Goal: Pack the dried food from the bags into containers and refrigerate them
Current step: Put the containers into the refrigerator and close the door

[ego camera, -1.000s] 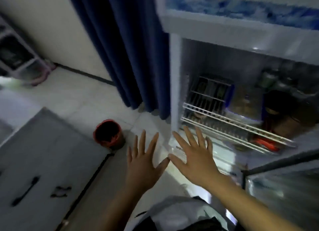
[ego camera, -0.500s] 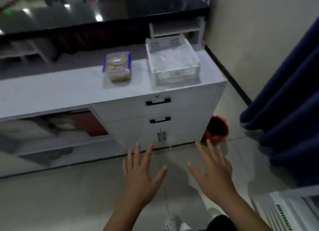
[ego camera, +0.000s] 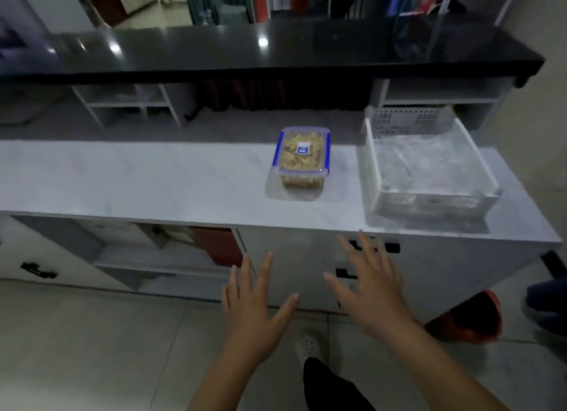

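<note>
A clear lidded container (ego camera: pixel 302 159) with blue clips, filled with yellowish dried food, stands on the white counter (ego camera: pixel 153 183). To its right sits a white perforated basket (ego camera: pixel 429 195) holding crumpled clear plastic bags. My left hand (ego camera: pixel 254 312) and my right hand (ego camera: pixel 371 291) hover in front of the cabinet, below counter height, both empty with fingers spread. Neither hand touches anything. The fridge is out of view.
White drawers with black handles (ego camera: pixel 394 247) are behind my right hand. Open shelves (ego camera: pixel 159 260) lie lower left. A red bin (ego camera: pixel 472 318) stands on the tiled floor at right, beside a blue curtain (ego camera: pixel 546 303). A dark upper counter (ego camera: pixel 276 51) runs along the back.
My view has swung from the open fridge to the counter and moved closer to it. Both hands stay empty and spread, now raised nearer the counter's front.
</note>
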Tool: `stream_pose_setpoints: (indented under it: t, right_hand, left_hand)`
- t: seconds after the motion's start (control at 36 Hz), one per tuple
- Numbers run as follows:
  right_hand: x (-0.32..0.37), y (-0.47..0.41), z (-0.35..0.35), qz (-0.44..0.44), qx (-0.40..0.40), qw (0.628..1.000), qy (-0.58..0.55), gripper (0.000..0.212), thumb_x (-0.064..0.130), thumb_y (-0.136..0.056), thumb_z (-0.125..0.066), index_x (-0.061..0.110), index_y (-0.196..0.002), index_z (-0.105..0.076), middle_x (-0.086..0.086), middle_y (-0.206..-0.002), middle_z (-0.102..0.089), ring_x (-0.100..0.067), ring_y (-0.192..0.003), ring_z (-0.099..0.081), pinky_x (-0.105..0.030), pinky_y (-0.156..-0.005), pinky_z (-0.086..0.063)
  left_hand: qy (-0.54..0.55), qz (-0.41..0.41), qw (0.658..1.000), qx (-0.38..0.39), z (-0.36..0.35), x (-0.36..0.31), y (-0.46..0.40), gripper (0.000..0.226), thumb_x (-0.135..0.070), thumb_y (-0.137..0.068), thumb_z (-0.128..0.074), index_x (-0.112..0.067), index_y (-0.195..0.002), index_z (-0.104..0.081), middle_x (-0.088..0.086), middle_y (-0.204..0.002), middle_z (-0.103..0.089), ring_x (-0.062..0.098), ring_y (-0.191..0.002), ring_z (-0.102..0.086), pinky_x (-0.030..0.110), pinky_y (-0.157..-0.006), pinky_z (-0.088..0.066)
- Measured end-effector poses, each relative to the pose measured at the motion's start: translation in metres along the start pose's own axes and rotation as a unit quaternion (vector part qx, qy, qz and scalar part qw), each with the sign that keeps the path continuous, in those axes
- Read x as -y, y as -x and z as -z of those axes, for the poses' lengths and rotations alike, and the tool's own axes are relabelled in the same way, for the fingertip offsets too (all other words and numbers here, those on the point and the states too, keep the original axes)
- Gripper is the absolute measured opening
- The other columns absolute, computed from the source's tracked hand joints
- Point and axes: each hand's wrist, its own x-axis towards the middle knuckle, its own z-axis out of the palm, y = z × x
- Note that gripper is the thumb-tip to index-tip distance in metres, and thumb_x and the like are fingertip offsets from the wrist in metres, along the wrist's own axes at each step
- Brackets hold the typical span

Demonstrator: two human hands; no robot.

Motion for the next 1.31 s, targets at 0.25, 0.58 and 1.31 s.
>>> stream_pose_setpoints:
  t: [0.25,0.58,1.31]
  right_hand:
    - [0.027,-0.193,0.018,0.039,0.012,0.998,0.045,0.077,0.071,-0.091,-0.039,0.044,-0.155,-0.007,0.007,-0.167,0.012,-0.026,-0.152,0.015,-0.057,-0.120,-0.002]
    - [0.043,-0.318,-0.012,0.027,0.035,0.991,0.129,0.068,0.068,-0.096,-0.015,0.040,-0.156,0.001,0.003,-0.167,0.012,-0.034,-0.148,0.025,-0.065,-0.116,0.000]
    - [0.095,-0.195,-0.044,-0.258,-0.188,0.852,-0.416,0.077,0.019,-0.089,-0.073,0.040,-0.151,-0.032,0.013,-0.153,-0.031,-0.006,-0.138,-0.034,-0.024,-0.090,-0.051]
  left_hand:
    - [0.008,0.018,0.999,0.031,0.038,-0.007,-0.145,0.082,-0.070,-0.088,-0.051,-0.065,-0.141,0.011,-0.012,-0.167,0.013,0.019,-0.154,0.014,0.049,-0.125,-0.002]
    - [0.205,0.090,0.974,0.040,0.047,-0.014,-0.245,0.075,-0.063,-0.083,-0.062,-0.055,-0.149,-0.026,-0.019,-0.165,-0.016,0.007,-0.151,-0.018,0.041,-0.121,-0.028]
    - [0.406,0.067,0.856,0.313,0.065,0.041,-0.316,0.078,-0.042,-0.075,-0.077,-0.051,-0.143,-0.041,-0.012,-0.125,-0.067,0.009,-0.107,-0.071,0.038,-0.077,-0.063]
